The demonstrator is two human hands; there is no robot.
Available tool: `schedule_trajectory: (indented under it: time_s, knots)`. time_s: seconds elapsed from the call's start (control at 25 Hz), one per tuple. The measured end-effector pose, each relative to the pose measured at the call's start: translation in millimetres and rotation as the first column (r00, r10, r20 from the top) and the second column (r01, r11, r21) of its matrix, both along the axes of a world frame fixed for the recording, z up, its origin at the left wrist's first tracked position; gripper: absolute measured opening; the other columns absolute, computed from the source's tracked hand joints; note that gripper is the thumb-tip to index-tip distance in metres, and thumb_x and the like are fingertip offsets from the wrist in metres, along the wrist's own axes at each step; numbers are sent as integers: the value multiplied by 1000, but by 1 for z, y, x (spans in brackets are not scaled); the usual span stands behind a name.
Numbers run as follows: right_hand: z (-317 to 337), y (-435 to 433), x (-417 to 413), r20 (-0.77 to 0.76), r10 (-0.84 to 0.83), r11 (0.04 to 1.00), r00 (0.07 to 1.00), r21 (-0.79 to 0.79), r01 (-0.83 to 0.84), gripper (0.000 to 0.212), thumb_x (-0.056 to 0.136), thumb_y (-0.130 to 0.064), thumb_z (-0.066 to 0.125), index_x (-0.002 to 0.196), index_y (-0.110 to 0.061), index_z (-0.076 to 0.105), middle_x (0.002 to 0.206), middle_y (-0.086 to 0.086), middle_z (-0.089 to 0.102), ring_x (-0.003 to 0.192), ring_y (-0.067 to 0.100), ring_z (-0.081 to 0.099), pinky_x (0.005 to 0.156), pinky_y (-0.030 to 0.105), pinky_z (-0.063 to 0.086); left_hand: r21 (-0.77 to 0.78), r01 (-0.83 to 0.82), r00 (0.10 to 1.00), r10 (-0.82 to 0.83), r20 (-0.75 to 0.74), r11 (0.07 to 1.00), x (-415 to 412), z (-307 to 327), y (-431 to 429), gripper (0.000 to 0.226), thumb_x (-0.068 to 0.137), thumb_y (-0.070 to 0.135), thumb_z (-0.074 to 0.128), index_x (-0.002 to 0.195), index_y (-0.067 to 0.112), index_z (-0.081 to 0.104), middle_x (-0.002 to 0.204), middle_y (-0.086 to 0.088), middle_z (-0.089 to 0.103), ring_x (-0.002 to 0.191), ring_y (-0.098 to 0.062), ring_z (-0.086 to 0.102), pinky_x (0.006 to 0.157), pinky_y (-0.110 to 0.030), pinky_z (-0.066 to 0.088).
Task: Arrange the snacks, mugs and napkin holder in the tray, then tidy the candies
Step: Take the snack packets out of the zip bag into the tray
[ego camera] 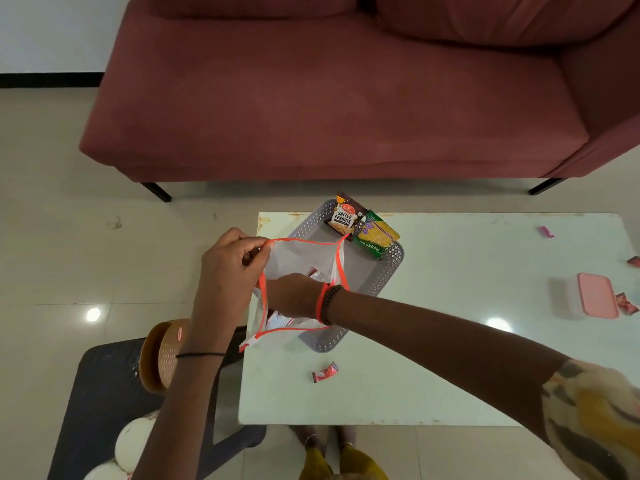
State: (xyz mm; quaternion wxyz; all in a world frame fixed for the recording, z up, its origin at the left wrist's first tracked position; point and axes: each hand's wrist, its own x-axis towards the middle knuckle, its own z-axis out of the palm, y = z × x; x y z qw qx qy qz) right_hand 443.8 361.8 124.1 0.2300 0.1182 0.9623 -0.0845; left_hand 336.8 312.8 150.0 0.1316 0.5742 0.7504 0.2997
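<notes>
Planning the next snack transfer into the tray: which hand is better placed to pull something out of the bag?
Right hand: it is already inside the white bag, while the left hand pinches the bag's rim open.

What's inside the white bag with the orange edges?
The right hand is reaching down inside the white bag, while the left hand holds its rim open. A bit of something red shows beside the wrist. Whatever else is in there is hidden by the hand and bag.
</notes>
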Motion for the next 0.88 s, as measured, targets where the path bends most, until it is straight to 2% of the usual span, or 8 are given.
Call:
schedule_trajectory:
  time_s: [0.08,0.2,0.28,0.48,0.56,0.6,0.72,0.88]
  knots:
    - [-7,2,-8,-58,-89,996,994,-21,88,33,100,-8,37,129,-9,53,130,10,53,118,26,57,91,32,47,-47,-12,1000,11,-14,999,-11,-1,0,20,85,15,65,96,0,73,82,-16,65,64,-16,53,59,-14,39]
    - [21,18,1,-252,-245,966,936,-149,213,34,93,-12,52,124,-22,62,120,4,63,112,23,60,72,30,46,-104,-36,999,35,-14,994,-36,2,-1,21,86,17,64,98,2,73,82,-14,63,63,-19,55,61,-24,45]
    - [38,32,16,-380,-392,908,838,-306,286,37,90,-12,59,123,-27,64,118,0,68,108,19,63,75,28,51,-133,-66,998,65,-13,989,-54,8,-2,23,87,18,63,99,2,72,82,-16,63,61,-22,57,58,-22,47]
    - [73,56,58,-311,-839,454,447,-853,257,28,83,1,67,111,2,69,96,0,75,81,0,63,83,15,54,-155,-75,997,76,2,985,-73,19,-2,20,86,16,62,98,3,72,77,-10,61,49,-7,56,48,-4,43]
    - [68,68,73,-177,-958,202,225,-975,97,29,80,-1,70,107,9,67,102,17,74,85,13,64,94,42,55,-140,-72,997,74,11,987,-75,18,-1,18,87,16,63,97,4,72,76,-11,62,48,-13,58,52,-1,44]
    - [61,76,81,-91,-988,93,127,-996,11,30,79,-5,71,106,7,67,109,24,70,90,20,64,96,53,51,-130,-76,997,79,16,989,-77,17,-1,18,87,14,63,97,3,72,78,-14,63,49,-16,59,55,1,44]
    - [22,103,101,78,-992,-68,-104,-993,-98,33,81,-6,68,114,-7,62,107,4,75,98,19,72,83,33,60,-123,-105,994,106,2,987,-84,17,-1,19,86,15,63,98,2,73,80,-17,64,50,-13,58,57,3,41]
    - [-70,112,108,227,-925,-278,-306,-951,134,38,88,2,61,126,4,54,107,7,70,100,25,70,83,37,60,-96,-139,990,141,12,986,-96,19,1,21,86,18,63,99,4,72,82,-14,65,56,-9,61,56,5,42]
